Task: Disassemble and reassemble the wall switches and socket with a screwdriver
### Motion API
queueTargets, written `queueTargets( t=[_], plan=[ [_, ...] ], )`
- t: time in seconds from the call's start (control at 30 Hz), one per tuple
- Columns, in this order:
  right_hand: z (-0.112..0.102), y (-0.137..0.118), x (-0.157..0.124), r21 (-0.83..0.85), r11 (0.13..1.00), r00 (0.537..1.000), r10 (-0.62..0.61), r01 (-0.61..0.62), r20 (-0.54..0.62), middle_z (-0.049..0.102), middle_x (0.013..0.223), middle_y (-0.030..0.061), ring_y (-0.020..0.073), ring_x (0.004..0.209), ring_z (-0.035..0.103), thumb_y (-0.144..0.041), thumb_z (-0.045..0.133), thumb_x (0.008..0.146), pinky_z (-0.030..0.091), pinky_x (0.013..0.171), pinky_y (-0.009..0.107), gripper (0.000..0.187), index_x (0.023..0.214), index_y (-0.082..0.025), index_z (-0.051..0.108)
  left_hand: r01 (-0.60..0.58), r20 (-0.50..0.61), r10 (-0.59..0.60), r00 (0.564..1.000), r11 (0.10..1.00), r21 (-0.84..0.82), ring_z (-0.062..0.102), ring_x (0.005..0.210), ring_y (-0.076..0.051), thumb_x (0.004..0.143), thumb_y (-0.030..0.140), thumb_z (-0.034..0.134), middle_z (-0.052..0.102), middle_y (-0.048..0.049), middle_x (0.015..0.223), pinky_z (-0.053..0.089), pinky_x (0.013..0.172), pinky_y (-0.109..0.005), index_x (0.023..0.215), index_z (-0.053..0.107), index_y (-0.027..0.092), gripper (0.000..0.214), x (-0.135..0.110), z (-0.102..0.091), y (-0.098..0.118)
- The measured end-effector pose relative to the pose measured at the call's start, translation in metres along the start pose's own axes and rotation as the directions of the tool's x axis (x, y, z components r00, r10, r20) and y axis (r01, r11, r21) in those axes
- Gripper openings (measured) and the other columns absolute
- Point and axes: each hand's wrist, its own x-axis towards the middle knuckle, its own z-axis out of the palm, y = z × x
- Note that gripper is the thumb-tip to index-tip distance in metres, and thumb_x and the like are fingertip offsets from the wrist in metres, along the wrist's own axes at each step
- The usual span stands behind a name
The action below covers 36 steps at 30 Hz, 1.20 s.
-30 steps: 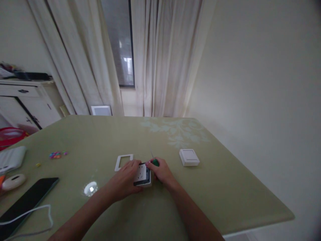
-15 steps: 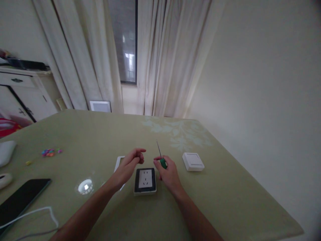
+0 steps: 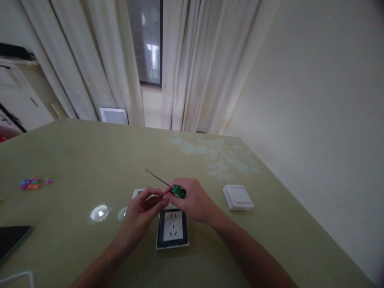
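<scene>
My right hand (image 3: 193,200) is closed around the green handle of a screwdriver (image 3: 179,191), its thin metal shaft pointing up and to the left. My left hand (image 3: 141,212) has its fingers pinched together, and the fingertips of both hands meet just above a wall socket (image 3: 173,226). Whatever lies between those fingertips is too small to make out. The socket has a white slotted face inside a black surround and lies face up on the table. Behind my left hand, a white frame (image 3: 137,193) is mostly hidden.
A square white switch box (image 3: 238,197) lies to the right on the green-covered table (image 3: 99,160). Small colourful pieces (image 3: 31,183) are at the left, with a dark phone (image 3: 13,240) and a white cable (image 3: 22,275) nearer me. Curtains and a wall stand beyond the table.
My hands have come together above the socket, and my left fingers have closed into a pinch. The screwdriver has swung from nearly upright to leaning left. The view has shifted slightly.
</scene>
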Motion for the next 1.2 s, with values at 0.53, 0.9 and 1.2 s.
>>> queueTargets(
  t=[0.53, 0.9, 1.2],
  plan=[
    [-0.069, -0.023, -0.017, -0.200, 0.980, 0.990, 0.031, -0.003, 0.135, 0.074, 0.087, -0.0006, 0.0147, 0.080, 0.064, -0.034, 0.077, 0.101, 0.040, 0.072, 0.027, 0.017, 0.092, -0.020, 0.076, -0.604, 0.475, 0.384, 0.792, 0.607, 0.516, 0.079, 0.100, -0.020, 0.109, 0.013, 0.053, 0.082, -0.0068, 0.114, 0.065, 0.083, -0.026, 0.121, 0.082, 0.030, 0.035, -0.020, 0.004, -0.017],
    [-0.075, -0.024, -0.021, -0.209, 0.978, 0.995, 0.012, 0.009, 0.101, 0.076, 0.088, -0.0014, 0.0147, 0.078, 0.065, -0.037, 0.077, 0.101, 0.037, 0.070, 0.027, 0.016, 0.099, -0.022, 0.078, -0.623, 0.460, 0.421, 0.782, 0.553, 0.553, 0.073, 0.076, -0.017, 0.109, 0.025, 0.065, 0.078, -0.0012, 0.085, 0.057, 0.070, -0.025, 0.097, 0.077, 0.024, 0.017, -0.016, 0.020, -0.004],
    [-0.075, -0.024, -0.022, -0.205, 0.979, 0.995, -0.001, 0.021, 0.101, 0.076, 0.089, -0.0013, 0.0154, 0.080, 0.066, -0.037, 0.078, 0.100, 0.037, 0.071, 0.027, 0.015, 0.102, -0.022, 0.077, -0.592, 0.441, 0.395, 0.805, 0.565, 0.575, 0.074, 0.080, -0.018, 0.110, 0.028, 0.062, 0.079, -0.0020, 0.088, 0.058, 0.074, -0.027, 0.100, 0.079, 0.025, 0.020, -0.014, 0.020, -0.009]
  ],
)
